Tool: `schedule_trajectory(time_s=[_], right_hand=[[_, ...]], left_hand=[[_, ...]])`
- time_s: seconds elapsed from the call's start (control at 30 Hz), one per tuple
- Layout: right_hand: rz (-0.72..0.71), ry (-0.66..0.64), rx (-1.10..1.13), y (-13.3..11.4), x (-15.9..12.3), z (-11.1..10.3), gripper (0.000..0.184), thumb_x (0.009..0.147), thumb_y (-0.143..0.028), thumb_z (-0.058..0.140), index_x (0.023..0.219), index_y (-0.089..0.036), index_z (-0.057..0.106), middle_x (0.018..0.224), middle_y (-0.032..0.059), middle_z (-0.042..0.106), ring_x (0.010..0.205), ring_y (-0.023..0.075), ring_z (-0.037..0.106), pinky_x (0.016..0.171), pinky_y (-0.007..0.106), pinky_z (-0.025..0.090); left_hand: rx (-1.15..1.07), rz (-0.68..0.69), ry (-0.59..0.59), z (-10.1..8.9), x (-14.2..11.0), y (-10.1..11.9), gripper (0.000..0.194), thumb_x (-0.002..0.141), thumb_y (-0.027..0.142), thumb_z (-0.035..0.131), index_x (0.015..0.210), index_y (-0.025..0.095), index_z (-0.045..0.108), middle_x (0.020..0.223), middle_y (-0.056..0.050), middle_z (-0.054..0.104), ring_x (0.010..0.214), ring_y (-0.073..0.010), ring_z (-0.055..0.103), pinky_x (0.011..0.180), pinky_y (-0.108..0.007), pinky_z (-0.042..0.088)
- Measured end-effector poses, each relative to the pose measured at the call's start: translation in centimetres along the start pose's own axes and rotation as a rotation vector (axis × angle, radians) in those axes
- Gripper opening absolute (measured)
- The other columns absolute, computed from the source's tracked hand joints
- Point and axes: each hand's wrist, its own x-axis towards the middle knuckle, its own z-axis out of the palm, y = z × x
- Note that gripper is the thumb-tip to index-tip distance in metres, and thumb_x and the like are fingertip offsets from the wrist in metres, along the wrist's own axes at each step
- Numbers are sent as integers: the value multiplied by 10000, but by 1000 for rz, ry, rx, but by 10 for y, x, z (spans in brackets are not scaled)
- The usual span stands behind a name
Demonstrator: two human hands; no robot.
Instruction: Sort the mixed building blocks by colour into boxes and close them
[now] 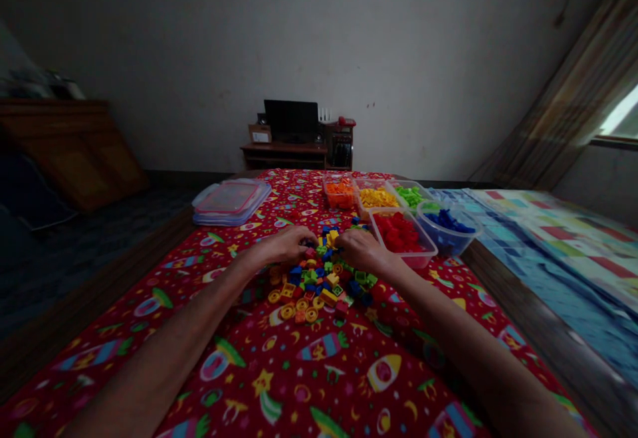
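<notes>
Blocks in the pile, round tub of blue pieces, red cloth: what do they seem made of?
Blocks: probably smooth moulded plastic, from their even, bright colours and regular shapes.
Round tub: likely clear, smooth plastic; blue pieces show through its wall.
Red cloth: probably printed fabric, matte without glare; a coating is possible.

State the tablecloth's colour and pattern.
The tablecloth is red, printed with rockets and stars; the head view shows it.

Small toy bricks (327,297), blue, green, red and yellow, lie jumbled on printed cloth (289,378); some round.
</notes>
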Motion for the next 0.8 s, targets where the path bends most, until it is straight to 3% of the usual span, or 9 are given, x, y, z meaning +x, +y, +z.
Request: schedule_trajectory(time_s=[0.3,0.43,0.63,0.8], right_hand=[[55,124,103,7,10,-1,234,806,-198,461,858,-148,683,792,102,681,719,169,601,612,233,361],[20,130,258,7,11,-5,266,778,-148,439,848,-140,695,703,69,675,634,146,591,573,217,371],[109,65,643,21,19,2,399,723,-53,402,975,-121,704,690,43,689,540,118,618,493,172,422],[180,98,741,26,24,5,411,669,-29,454,967,-137,716,765,46,713,573,114,621,529,174,461]], left_hand=[[57,-98,148,-16,-4,-4,223,685,276,600,851,210,733,843,-40,723,752,-202,638,699,-273,476],[29,-58,170,-20,-6,10,258,715,332,588,906,220,721,875,-26,725,789,-206,640,729,-277,480],[-22,104,31,0,-7,50,272,681,177,585,915,227,715,944,-32,706,874,-205,631,813,-269,472],[-118,79,30,19,-5,48,221,689,162,588,854,246,707,976,-37,687,906,-205,624,812,-258,478]])
